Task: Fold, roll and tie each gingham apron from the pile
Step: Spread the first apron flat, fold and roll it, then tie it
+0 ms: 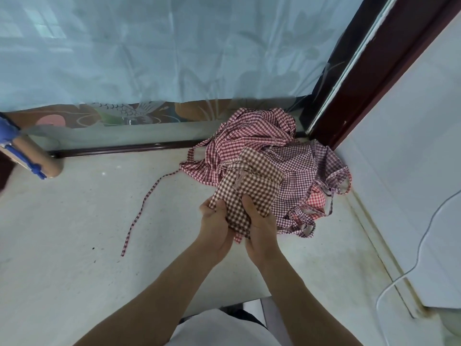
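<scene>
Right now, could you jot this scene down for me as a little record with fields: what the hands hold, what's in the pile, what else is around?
left hand: grips the brown gingham apron at its lower left
right hand: grips the same apron, thumb on top
apron state: folded into a compact bundle, no tie seen around it
pile: loose red and purple gingham aprons behind the hands
stray strap: trails from the pile across the table
far left: cardboard roll
right: white cable

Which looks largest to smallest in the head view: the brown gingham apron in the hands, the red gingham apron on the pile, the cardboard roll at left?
1. Red gingham apron, spread widest.
2. Brown gingham apron, bunched and nearer the camera, so unsure.
3. Cardboard roll, partly cut off at the edge.
</scene>
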{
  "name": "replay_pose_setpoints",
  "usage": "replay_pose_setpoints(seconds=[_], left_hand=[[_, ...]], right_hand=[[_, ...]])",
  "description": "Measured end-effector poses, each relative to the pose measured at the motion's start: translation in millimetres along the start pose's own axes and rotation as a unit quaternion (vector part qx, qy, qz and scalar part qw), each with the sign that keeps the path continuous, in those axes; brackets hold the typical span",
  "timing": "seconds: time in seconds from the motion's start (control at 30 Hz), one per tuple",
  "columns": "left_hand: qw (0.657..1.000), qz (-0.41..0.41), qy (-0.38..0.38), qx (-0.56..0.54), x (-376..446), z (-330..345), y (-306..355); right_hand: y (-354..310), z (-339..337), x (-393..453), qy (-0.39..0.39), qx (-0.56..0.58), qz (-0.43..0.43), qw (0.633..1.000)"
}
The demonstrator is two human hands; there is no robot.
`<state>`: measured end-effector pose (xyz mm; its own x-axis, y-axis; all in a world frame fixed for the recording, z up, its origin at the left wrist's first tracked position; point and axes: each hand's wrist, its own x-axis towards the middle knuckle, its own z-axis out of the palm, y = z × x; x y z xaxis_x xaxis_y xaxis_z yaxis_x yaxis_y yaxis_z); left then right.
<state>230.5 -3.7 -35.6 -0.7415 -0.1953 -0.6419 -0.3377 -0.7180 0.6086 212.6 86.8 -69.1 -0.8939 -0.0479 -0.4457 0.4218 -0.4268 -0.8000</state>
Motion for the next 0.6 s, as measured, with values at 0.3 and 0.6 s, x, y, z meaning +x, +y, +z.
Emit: replay_pose_setpoints(seconds=[0.3,0.6], left_hand=[[0.968,0.050,-0.019,0.246,12.0,-17.6,16.4],[0.928,0.285,-0.049,0.237,3.7,-13.2,54.1]], right_hand=[[-13.6,-18.4,4.5,0.066,-0.082,-0.022,0.994],[-3.6,-19.7,-3.8,0.024,-0.194,-0.041,0.980]])
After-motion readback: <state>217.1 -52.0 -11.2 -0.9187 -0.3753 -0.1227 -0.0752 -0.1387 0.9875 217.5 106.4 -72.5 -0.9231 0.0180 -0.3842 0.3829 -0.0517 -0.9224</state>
